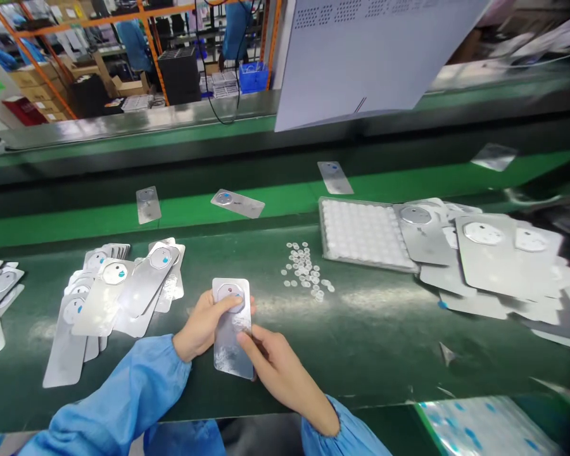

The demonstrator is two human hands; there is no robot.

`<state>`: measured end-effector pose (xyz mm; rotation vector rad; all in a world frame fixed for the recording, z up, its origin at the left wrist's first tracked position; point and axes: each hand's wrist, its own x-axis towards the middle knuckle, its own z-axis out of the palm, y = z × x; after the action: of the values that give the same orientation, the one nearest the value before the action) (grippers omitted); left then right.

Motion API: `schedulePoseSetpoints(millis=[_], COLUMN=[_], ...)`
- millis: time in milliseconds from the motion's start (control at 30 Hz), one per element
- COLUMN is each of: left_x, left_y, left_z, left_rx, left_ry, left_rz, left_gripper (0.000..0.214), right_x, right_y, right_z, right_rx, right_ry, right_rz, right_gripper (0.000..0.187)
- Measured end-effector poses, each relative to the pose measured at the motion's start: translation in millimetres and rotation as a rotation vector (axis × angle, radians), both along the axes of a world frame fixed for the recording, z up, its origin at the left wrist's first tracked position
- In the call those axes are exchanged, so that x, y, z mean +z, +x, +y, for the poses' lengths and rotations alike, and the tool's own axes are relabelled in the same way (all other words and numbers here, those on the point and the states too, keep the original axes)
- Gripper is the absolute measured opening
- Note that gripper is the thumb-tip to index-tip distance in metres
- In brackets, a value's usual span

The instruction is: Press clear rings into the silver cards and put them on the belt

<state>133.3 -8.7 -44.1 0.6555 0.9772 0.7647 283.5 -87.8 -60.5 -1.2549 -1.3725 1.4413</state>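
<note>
A flat silver rectangular plate (pixel 232 348) with rounded corners and a ringed round area near its top lies between my two hands. My left hand (pixel 208 322) grips its left side, with the thumb across the ringed area and fingertips showing past the right edge. Lower down, my right hand (pixel 278 367) pinches the right edge, thumb on the face and the other fingers partly hidden. A small dark reddish spot shows inside the ring. To the upper right of the plate lie many small clear discs (pixel 304 269), loose on the green bench.
Left of my hands, similar plates (pixel 145 288) overlap in piles. A clear tray of white round pieces (pixel 365 234) stands right of the discs, beside a heap of silver plates (pixel 489 253). Several single plates rest on the bright green belt (pixel 280 196) behind. A white panel (pixel 361 57) hangs above.
</note>
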Motion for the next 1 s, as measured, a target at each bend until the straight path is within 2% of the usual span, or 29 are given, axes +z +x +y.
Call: schedulePoseSetpoints(millis=[67,133,200,300,400,567,767,867,1000], left_x=[0.5,0.8,0.1,-2.2,-4.4,-10.3,-19.3,-21.0,-21.0], left_y=[0,0,-2,-3,-5,-6,-7,-8,-8], left_z=[-3,-5,-7,-8,-9,-10,-11,-11,-11], left_rx=[-0.022,-0.061,-0.088,-0.096,-0.125,-0.145,-0.105,-0.120,-0.114], left_ry=[0.014,0.025,0.051,0.100,0.127,0.107,0.058,0.078,0.063], left_rz=[0.012,0.008,-0.002,-0.022,-0.030,-0.071,-0.069,-0.049,-0.039], left_gripper=[0.041,0.041,0.038,0.033,0.031,0.036,0.042,0.043,0.046], right_x=[4.6,9.8,15.0,18.6,15.8,9.9,10.1,12.0,10.5], right_y=[6,12,15,11,7,10,11,10,11], right_z=[0,2,5,13,17,19,20,22,25], right_rx=[-0.185,-0.388,-0.453,-0.344,-0.294,-0.311,-0.309,-0.284,-0.226], right_ry=[0.080,0.241,0.434,0.622,0.692,0.731,0.725,0.730,0.810], right_rz=[-0.066,-0.185,-0.312,-0.462,-0.599,-0.711,-0.738,-0.817,-0.926], right_gripper=[0.039,0.033,0.025,0.024,0.026,0.022,0.017,0.016,0.019])
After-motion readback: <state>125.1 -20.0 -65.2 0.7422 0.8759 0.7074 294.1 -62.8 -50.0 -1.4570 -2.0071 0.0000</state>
